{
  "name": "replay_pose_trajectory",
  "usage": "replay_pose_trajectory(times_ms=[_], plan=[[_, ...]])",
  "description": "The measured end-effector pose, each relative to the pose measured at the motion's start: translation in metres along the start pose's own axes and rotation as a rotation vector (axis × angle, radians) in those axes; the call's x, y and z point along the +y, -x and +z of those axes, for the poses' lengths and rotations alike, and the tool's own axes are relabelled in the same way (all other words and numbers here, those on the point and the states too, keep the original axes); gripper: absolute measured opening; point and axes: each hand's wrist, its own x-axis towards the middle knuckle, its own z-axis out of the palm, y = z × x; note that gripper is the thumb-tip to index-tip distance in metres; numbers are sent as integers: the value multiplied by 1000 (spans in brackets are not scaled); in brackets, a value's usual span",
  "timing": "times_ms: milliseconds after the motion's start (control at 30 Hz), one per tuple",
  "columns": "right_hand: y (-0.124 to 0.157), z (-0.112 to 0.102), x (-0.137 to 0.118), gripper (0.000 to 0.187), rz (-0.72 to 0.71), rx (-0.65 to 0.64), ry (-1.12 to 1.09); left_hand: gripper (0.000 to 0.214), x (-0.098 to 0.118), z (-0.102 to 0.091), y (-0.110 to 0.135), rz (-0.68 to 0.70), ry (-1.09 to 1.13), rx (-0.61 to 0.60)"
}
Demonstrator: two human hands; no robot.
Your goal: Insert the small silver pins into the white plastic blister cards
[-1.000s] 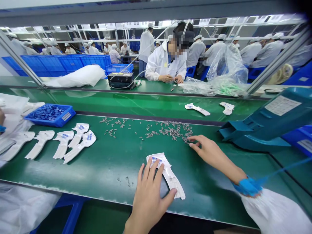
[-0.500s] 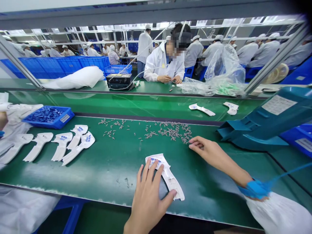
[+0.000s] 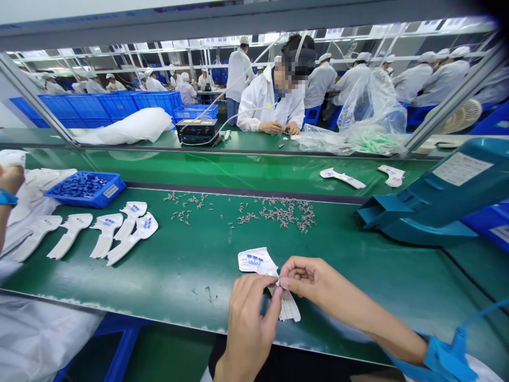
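Note:
A white curved plastic shell (image 3: 258, 261) with blue pieces in its wide end lies on the green bench in front of me. Over its middle, my left hand (image 3: 254, 313) and my right hand (image 3: 312, 278) meet fingertip to fingertip. Between them is a small metal part (image 3: 278, 283), mostly hidden; the fingers of both hands are closed on it in a pinch. Beyond the shell, many loose small metal parts (image 3: 284, 213) are scattered in a pile.
Several similar white shells (image 3: 105, 236) lie at left, near a blue bin (image 3: 105, 193) of blue pieces. A co-worker's hand (image 3: 11, 180) shows at the left edge. Two white shells (image 3: 342, 178) lie beyond the bench edge. A teal machine (image 3: 421, 201) stands at right.
My right hand has moved from the metal pile down to the shell. My left hand has gone from spread over the shell to a pinch. The co-worker's hand at left has come further into view.

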Motion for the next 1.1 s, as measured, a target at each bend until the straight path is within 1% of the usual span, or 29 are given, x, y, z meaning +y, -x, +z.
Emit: replay_pose_trajectory(times_ms=[100, 233, 333, 400, 500, 533, 633, 700, 767, 833, 1033, 1100], plan=[[0, 2, 3, 26, 8, 10, -9, 15, -1, 0, 0, 20, 27, -9], [1, 7, 3, 30, -11, 27, -11, 9, -2, 4, 2, -49, 24, 8], [3, 9, 2, 29, -43, 52, 106, 7, -3, 7, 4, -66, -9, 68], [3, 6, 1, 27, -46, 53, 199, 8, -4, 7, 6, -50, -23, 76], [4, -2, 1, 28, -56, 24, 323, 14, -5, 6, 9, -29, -54, 4], [4, -5, 1, 29, -57, 14, 371, 20, -6, 6, 10, -26, -92, -30], [2, -11, 3, 32, -65, -9, 529, 53, -9, 7, 14, -10, -272, -144], [0, -13, 6, 30, -77, -29, 606, 67, -11, 10, 16, 0, -371, -221], [-3, -13, 9, 29, -80, -49, 653, 70, -12, 12, 16, -1, -422, -274], [-5, -12, 11, 29, -69, -59, 677, 69, -12, 14, 16, -5, -439, -292], [-7, -13, 10, 28, -56, -96, 664, 69, -12, 13, 16, -12, -432, -275], [-6, -13, 10, 28, -61, -90, 667, 68, -13, 14, 16, -16, -417, -260]])
